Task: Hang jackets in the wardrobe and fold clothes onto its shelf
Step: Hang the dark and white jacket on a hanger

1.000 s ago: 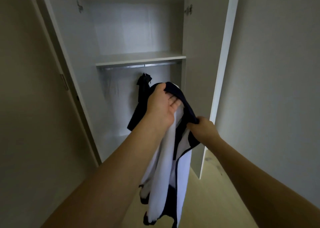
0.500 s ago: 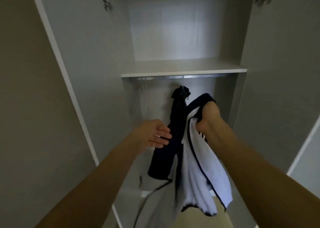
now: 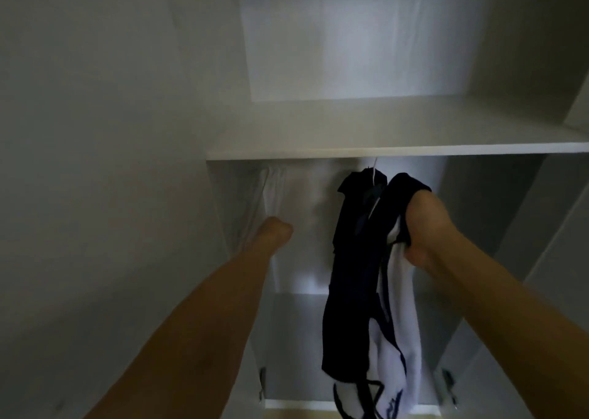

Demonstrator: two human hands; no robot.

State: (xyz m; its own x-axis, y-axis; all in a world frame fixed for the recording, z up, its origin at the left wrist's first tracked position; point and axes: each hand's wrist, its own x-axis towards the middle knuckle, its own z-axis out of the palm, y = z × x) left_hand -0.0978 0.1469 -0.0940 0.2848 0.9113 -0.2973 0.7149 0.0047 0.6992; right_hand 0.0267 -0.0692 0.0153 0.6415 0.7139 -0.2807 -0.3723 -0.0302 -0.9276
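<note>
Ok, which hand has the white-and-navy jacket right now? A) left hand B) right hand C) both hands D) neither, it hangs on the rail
B: the right hand grips the white-and-navy jacket near its dark collar, beside the dark garment already on a hanger, while the left hand reaches into the wardrobe apart from it, under the shelf.

No legible text, perhaps from blur.

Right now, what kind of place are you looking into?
Most likely a wardrobe in a bedroom: a white shelf, a dark jacket hanging just beneath it, and the right hand holding a navy-and-white jacket.
</note>
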